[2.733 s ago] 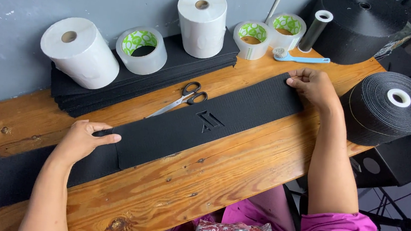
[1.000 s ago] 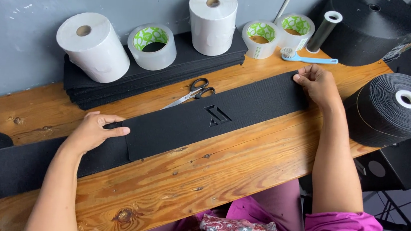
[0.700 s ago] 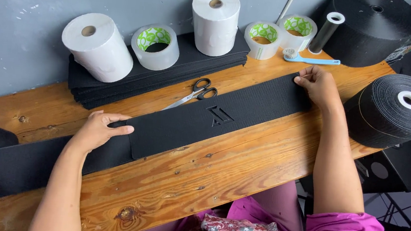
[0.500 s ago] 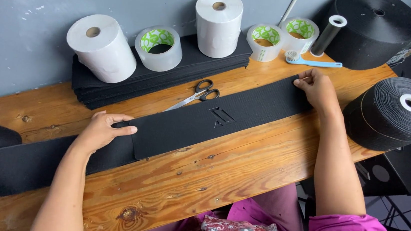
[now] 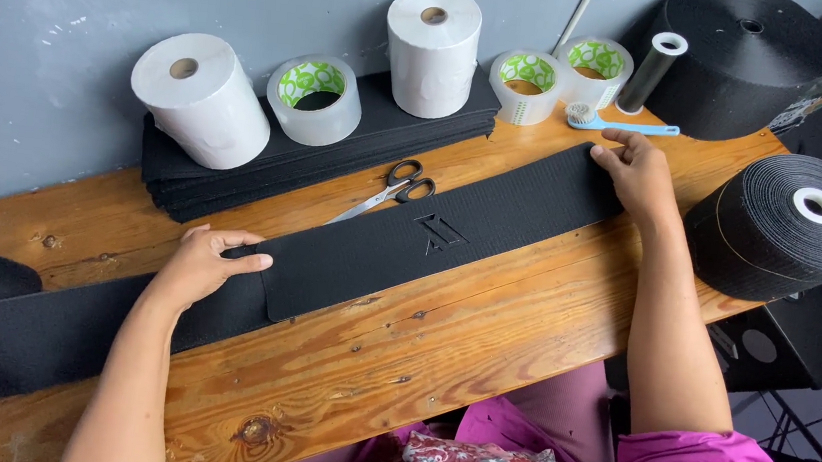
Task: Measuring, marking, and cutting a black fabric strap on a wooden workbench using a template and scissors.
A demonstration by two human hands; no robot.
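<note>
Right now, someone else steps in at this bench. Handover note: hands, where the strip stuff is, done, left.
Left hand: flat on the black strip, at the near end of the upper piece. No closed grip.
Right hand: fingertips pressing the far end of the same piece.
Things: the upper black piece with a small cut-out mark lies along the long black strip, which runs off to the left across the wooden bench. Scissors lie just behind it, untouched. The black roll sits at the right end.
Done: piece laid flat, both ends held down.
Left: nothing shows it fastened or trimmed yet.
</note>
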